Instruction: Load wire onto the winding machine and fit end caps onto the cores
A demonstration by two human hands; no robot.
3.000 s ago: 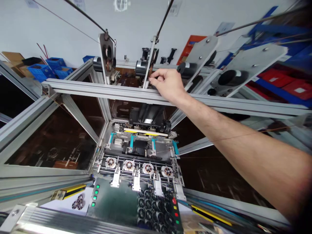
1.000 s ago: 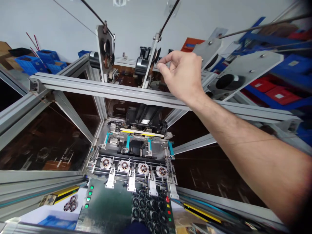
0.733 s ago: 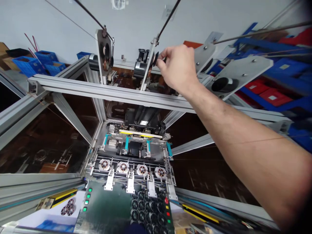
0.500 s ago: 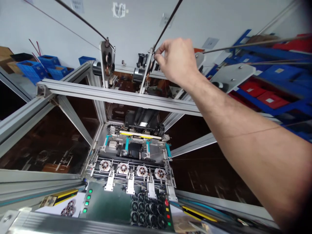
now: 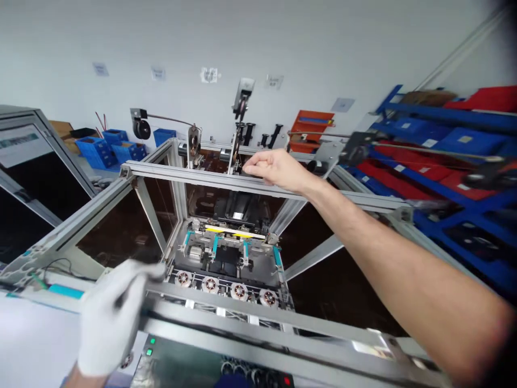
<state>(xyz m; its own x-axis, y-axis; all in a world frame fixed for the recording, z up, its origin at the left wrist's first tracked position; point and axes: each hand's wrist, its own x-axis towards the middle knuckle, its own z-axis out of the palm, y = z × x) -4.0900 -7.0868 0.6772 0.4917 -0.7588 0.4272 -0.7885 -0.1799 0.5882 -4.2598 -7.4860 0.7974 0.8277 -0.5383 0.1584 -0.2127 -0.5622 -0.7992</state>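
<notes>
My bare right hand (image 5: 274, 168) reaches over the rear rail of an aluminium machine frame (image 5: 194, 175). Its thumb and fingertips are pinched together just right of a wire-guide bracket with a pulley (image 5: 234, 145); anything between them is too fine to make out. At the lower left is my left hand (image 5: 111, 315), in a white glove, near the front rail (image 5: 226, 318). Its fingers are curled, slightly blurred, and what they hold, if anything, does not show. Between the hands, inside the frame, several copper-wound motor stators (image 5: 239, 291) sit in a row of holders.
Spring-arm tensioners (image 5: 141, 126) stick up above the rear rail. Blue shelving (image 5: 448, 194) with red and blue bins stands at right. Blue bins (image 5: 95, 152) are on the floor at left. Green buttons (image 5: 149, 352) and black cylindrical parts lie in front.
The view has tilted up and back, bringing the front rail and side shelves further in. My right hand has come away from the pulley bracket, down and forward. My gloved left hand has come into view.
</notes>
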